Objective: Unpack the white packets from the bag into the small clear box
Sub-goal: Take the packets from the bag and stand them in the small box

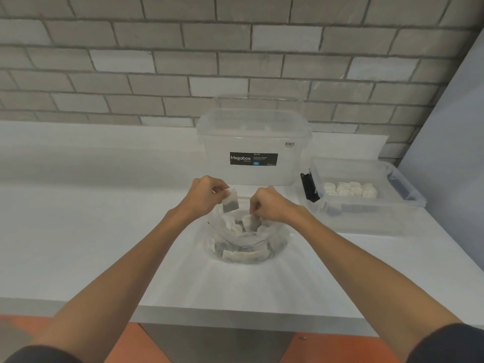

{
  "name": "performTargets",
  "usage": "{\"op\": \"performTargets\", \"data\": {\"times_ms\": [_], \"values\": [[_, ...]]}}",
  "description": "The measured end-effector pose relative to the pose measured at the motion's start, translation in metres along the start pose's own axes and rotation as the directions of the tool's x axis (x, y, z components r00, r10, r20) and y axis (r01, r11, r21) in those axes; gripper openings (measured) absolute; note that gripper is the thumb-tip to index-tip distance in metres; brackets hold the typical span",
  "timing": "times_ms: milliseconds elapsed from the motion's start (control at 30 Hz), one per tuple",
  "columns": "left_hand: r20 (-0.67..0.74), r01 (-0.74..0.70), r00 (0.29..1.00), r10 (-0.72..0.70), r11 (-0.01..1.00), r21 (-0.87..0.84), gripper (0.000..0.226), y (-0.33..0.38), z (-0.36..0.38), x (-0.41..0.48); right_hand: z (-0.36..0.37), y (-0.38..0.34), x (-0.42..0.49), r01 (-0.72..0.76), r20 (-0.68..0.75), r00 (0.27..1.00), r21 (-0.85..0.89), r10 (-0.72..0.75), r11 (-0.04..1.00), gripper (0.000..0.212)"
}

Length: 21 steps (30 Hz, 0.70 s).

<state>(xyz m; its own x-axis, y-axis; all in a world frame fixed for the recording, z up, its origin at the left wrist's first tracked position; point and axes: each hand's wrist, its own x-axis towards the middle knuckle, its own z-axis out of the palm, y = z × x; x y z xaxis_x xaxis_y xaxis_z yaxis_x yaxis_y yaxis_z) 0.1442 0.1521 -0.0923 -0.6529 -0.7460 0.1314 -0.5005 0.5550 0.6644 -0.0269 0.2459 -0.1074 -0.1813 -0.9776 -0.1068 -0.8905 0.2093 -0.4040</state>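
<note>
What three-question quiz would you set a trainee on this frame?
1. True or false: the left hand pinches one white packet, raised over the clear plastic bag.
2. Where does the small clear box with a black latch stand? A) left of the bag B) right of the bag C) on the floor
3. Which hand has its grip on the second white packet, lower down in the bag's mouth?
Key: 1 true; 2 B; 3 the right hand.
</note>
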Motion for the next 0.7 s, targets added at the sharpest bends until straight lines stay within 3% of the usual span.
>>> {"op": "performTargets", "data": {"times_ms": [300,700], "values": [[0.020,-0.068,0.998,0.068,0.998,0.000,0.012,0.024,-0.008,0.015,-0.045,0.007,-0.017,-0.036,-0.095,0.993,0.273,0.064,0.961,0.007],[0.008,-0.277,0.960,0.279,0.956,-0.095,0.014,0.126,0.013,0.069,-0.143,0.060,-0.064,-0.034,-0.271,0.951,0.390,0.150,0.920,0.010]]}}
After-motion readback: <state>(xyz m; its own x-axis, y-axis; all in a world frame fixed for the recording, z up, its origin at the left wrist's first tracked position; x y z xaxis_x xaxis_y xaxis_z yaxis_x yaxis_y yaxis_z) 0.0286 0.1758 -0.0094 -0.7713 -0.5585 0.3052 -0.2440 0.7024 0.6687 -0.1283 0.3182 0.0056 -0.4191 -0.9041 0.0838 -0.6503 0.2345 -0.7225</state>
